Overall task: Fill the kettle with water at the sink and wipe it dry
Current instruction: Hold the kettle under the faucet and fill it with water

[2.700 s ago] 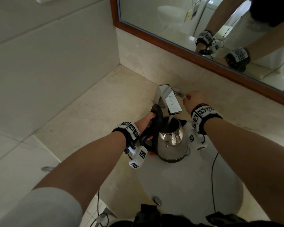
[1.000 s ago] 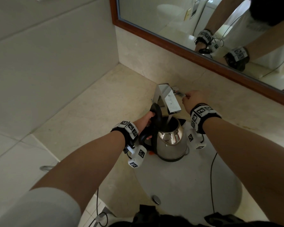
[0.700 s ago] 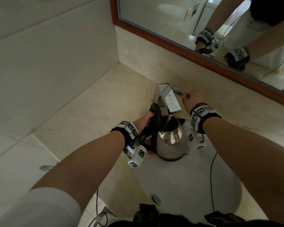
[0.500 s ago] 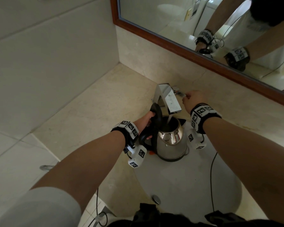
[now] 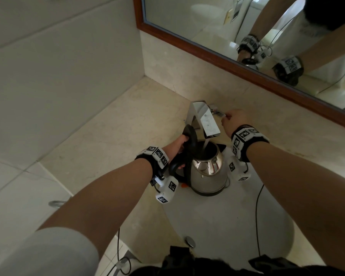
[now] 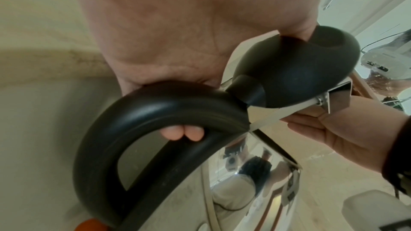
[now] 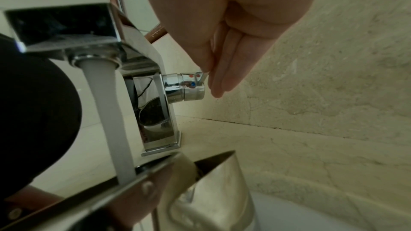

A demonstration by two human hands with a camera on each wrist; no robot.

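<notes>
Left hand (image 5: 179, 145) is gripping the black handle (image 6: 142, 126) of the kettle (image 5: 207, 172) — fingers curling round it, thumb up by the raised lid (image 5: 190, 136). Kettle is standing upright in the sink (image 5: 227, 226), open mouth directly under the tap spout (image 5: 207, 124), water stream (image 7: 106, 111) falling straight in. Long axis is running vertical, handle pointing left toward the left hand.

Right hand (image 5: 234, 121) is sitting just right of the tap, fingers straight and together, tips pinching the thin lever on the tap knob (image 7: 189, 85). That hand looks nearest for shutting off; left is placed to lift the kettle clear.

Water level inside is hidden — dark interior from the head view, rim cutting it off from the right wrist. No cloth visible on the bench (image 5: 118, 136).
</notes>
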